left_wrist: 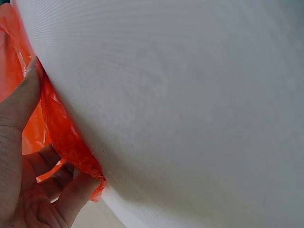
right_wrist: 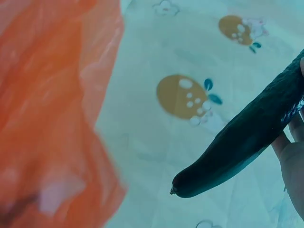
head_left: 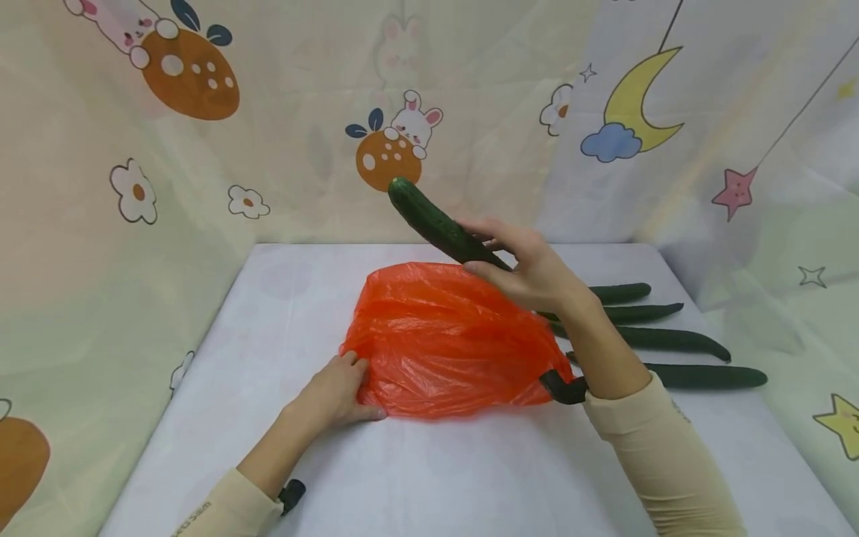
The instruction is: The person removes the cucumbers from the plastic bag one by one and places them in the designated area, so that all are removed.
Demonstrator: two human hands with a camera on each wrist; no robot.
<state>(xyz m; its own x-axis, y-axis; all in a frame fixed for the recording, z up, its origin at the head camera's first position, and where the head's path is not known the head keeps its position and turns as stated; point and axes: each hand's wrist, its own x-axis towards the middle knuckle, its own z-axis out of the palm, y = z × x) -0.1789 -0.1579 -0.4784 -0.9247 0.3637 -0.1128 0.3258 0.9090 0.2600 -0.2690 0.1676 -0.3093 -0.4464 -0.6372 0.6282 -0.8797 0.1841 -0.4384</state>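
Note:
My right hand (head_left: 523,261) grips a dark green cucumber (head_left: 436,222) by its right end, raised above the back of an orange-red plastic bag (head_left: 450,343). In the right wrist view the cucumber (right_wrist: 232,147) slants down to its free tip, with the fingers (right_wrist: 294,142) around its other end. The bag lies puffed and creased on the table; its inside is hidden. My left hand (head_left: 338,391) holds the bag's left edge, thumb at the near side. In the left wrist view, curled fingers (left_wrist: 76,194) hold the thin film (left_wrist: 71,142).
Several more cucumbers (head_left: 705,377) lie side by side on the right of the white table (head_left: 429,477), partly behind my right forearm. Patterned cloth (head_left: 302,97) hangs behind and beside the table. Black straps (head_left: 564,388) are on both wrists.

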